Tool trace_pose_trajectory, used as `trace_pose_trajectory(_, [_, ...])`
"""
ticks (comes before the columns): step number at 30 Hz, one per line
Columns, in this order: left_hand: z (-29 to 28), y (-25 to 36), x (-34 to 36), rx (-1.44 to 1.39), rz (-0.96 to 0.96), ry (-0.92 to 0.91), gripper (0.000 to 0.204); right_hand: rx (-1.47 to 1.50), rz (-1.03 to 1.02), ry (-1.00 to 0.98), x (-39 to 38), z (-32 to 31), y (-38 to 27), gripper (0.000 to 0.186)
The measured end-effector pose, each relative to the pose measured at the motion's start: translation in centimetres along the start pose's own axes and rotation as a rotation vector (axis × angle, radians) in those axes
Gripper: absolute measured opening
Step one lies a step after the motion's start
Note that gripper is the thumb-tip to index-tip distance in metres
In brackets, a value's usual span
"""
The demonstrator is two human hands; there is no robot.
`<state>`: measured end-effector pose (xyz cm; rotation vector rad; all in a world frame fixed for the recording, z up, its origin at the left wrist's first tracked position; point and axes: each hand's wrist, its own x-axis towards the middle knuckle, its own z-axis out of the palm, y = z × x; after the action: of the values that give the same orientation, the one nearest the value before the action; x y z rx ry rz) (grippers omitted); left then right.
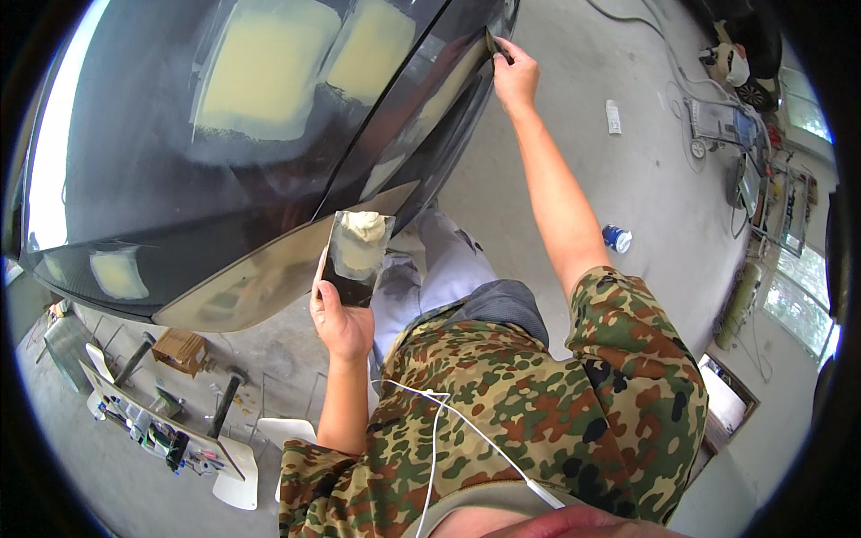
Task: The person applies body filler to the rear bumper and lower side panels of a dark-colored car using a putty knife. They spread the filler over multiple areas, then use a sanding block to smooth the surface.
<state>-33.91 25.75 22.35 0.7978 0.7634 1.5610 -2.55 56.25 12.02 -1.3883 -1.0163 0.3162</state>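
A flat rectangular plate [348, 289] is held in the left hand [345, 325], its lower end gripped with the thumb laid along one side, and it is kept in front of the trousers, beside the lower edge of a dark car body [260, 193]. On the plate's upper end a mound of pale putty [366, 224] is carried, with a thinner smear spread below it. By the right hand [516, 82], at the end of an outstretched arm, a small dark spreader [494, 47] is pinched between thumb and fingers at the far side of the car body; whether the panel is touched by it cannot be told. Yellowish filler patches [265, 67] are seen on the dark panels, the largest near the top. On the grey floor [565, 179], to the right of the body, a blue-and-white can [617, 238] is seen (its contents are not shown), and farther off a white pack [613, 117] is seen, its contents hidden too. At the lower left, a brown box [179, 350] is placed beside a surface [230, 464] on which small mixed items [148, 432] are crowded, too small to be told apart.
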Motion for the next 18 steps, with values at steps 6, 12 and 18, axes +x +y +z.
trace_pose_trajectory(6, [-0.9,0.0,0.0,0.005,-0.009,-0.003,0.052,0.023,-0.057,-0.022,-1.0,1.0,-0.8,0.030])
trace_pose_trajectory(12, [-1.4,-0.1,0.0,-0.006,-0.019,0.010,0.052,-0.008,-0.099,-0.040,-1.9,1.4,-1.8,0.029])
trace_pose_trajectory(18, [-1.7,-0.3,0.3,0.002,-0.020,-0.002,0.053,0.029,-0.065,-0.073,-3.2,1.8,-2.8,0.029])
